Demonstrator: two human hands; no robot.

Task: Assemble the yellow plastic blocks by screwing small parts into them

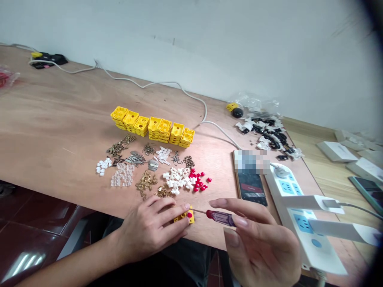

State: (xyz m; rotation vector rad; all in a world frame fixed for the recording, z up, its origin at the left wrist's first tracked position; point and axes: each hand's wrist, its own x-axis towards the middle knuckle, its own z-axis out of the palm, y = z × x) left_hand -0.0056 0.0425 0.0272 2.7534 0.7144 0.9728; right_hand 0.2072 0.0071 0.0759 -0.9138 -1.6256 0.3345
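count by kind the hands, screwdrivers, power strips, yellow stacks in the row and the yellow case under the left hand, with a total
Hands: 2 (left hand, right hand)
Screwdriver: 1
Power strip: 1
Yellow stacks in the row: 7
Yellow case under the left hand: 1
Total: 12
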